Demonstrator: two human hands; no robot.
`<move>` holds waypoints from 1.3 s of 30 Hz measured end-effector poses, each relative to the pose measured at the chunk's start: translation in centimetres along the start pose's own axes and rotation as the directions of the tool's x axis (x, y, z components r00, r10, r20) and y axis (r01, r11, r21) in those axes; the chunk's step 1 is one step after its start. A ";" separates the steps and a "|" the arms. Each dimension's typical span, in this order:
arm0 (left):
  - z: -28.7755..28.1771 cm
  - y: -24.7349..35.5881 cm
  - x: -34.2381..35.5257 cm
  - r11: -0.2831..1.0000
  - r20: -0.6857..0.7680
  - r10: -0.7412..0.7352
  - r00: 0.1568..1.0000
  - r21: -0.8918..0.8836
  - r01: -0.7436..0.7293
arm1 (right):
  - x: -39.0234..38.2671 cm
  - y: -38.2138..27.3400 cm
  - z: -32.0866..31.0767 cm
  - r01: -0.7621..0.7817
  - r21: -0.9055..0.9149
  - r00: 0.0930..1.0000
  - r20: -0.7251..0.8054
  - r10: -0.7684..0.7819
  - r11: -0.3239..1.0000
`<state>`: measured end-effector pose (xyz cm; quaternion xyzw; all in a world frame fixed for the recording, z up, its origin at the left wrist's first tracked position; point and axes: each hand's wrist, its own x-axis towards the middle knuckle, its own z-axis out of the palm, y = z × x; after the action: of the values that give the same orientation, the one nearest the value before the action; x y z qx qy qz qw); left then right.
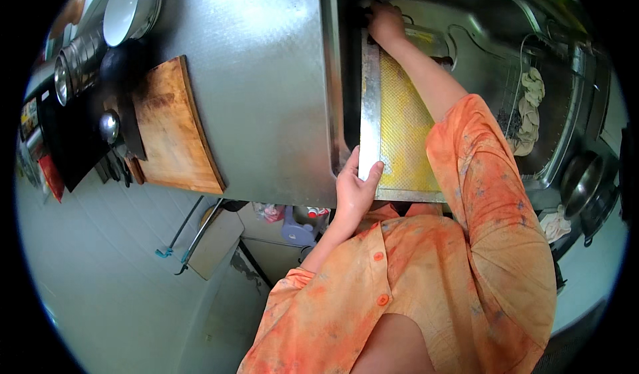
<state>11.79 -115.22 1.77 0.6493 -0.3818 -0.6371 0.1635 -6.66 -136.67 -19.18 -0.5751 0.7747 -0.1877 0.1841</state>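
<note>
A flat metal filter panel with a fine yellow-stained mesh and a silver frame lies over the left part of the sink. My left hand grips the frame at its near left corner, thumb on top and fingers curled round the outer edge. Reaching across the panel, my right hand is at the far left corner of the frame. Its fingers are bent downward and partly hidden; a dark patch lies beside them, and I cannot make out what they hold.
A wire rack with a crumpled pale cloth sits in the sink's right part. Dark pans stand beyond it. Left across the steel counter are a wooden cutting board, a ladle and a white bowl.
</note>
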 end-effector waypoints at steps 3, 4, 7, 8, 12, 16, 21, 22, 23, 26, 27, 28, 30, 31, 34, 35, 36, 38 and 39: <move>0.2 0.3 -0.5 0.992 0.014 -0.057 0.998 -0.112 0.058 | -4.8 -2.6 -2.0 -0.034 0.085 0.983 0.181 0.018 0.996; 0.3 0.1 -0.5 0.991 -0.005 -0.041 0.999 -0.131 0.040 | -7.1 -4.2 -4.3 0.006 0.182 0.955 0.290 -0.060 0.983; 0.4 0.5 -0.6 0.985 0.011 -0.059 0.998 -0.160 0.060 | -10.6 -5.8 -8.2 0.172 0.277 0.934 0.260 -0.246 0.945; 0.5 0.2 -0.7 0.985 0.002 -0.054 0.999 -0.164 0.054 | -9.5 -4.7 -7.2 0.153 0.241 0.942 0.257 -0.215 0.959; 0.7 0.2 -0.7 0.991 0.006 -0.044 0.999 -0.127 0.044 | -1.0 3.7 -3.2 0.008 0.015 1.000 -0.008 -0.008 1.000; 0.5 0.6 -0.6 0.983 0.015 -0.076 0.997 -0.165 0.078 | -0.4 7.0 -5.5 -0.079 -0.108 0.996 -0.051 0.073 0.991; 0.6 0.3 -0.6 0.990 0.003 -0.080 0.997 -0.118 0.079 | -2.1 6.1 -6.6 -0.177 0.027 0.984 0.007 0.176 0.984; 0.6 0.5 -0.6 0.993 0.007 -0.078 0.997 -0.085 0.078 | -1.8 5.1 -4.6 -0.237 0.137 0.971 -0.007 0.241 0.962; 0.7 1.0 -0.6 0.996 0.010 -0.077 0.997 -0.054 0.078 | -1.5 3.1 -3.5 -0.171 0.231 0.985 0.016 0.172 0.958; 0.8 0.6 -0.6 0.995 -0.025 -0.078 0.997 -0.061 0.076 | -1.2 -1.8 -1.1 0.170 0.201 0.980 0.065 -0.186 0.965; 0.7 0.3 -0.7 0.994 -0.038 -0.076 0.996 -0.083 0.072 | -0.8 -1.1 -0.7 0.132 0.207 0.985 0.080 -0.151 0.970; 0.8 0.4 -0.9 0.991 -0.034 -0.079 0.996 -0.115 0.074 | -0.2 0.2 -0.4 0.095 0.208 0.988 0.101 -0.118 0.974; 0.9 0.7 -0.8 0.978 -0.035 -0.083 0.996 -0.193 0.075 | -0.8 1.9 -2.8 0.014 0.164 0.987 0.155 -0.040 0.986; 1.1 0.9 -0.6 0.980 -0.013 -0.070 0.997 -0.188 0.066 | -0.7 6.9 -1.7 0.007 0.173 0.997 0.071 -0.020 0.985; 0.8 0.5 -1.1 0.976 -0.020 -0.083 0.996 -0.202 0.077 | -2.3 11.3 -7.4 -0.227 -0.091 0.960 0.150 0.238 0.970; 0.9 0.6 -0.9 0.981 -0.015 -0.085 0.996 -0.179 0.081 | -3.1 14.4 -7.6 -0.257 -0.175 0.956 0.101 0.277 0.950; 1.1 0.6 -0.9 0.977 -0.015 -0.084 0.996 -0.198 0.080 | -3.7 16.2 -7.8 -0.251 -0.243 0.945 0.148 0.292 0.937; 1.2 0.8 -0.9 0.983 -0.027 -0.076 0.997 -0.171 0.070 | -5.9 15.9 -8.5 -0.280 -0.235 0.931 0.170 0.323 0.931; 1.2 0.8 -0.7 0.976 -0.027 -0.070 0.997 -0.210 0.063 | -6.7 13.6 -9.3 -0.320 -0.158 0.932 0.127 0.340 0.934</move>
<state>10.46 -114.88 2.68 0.6517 -0.2878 -0.6677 0.2161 -20.67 -125.85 -17.49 -0.4603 0.8550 -0.0568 0.2323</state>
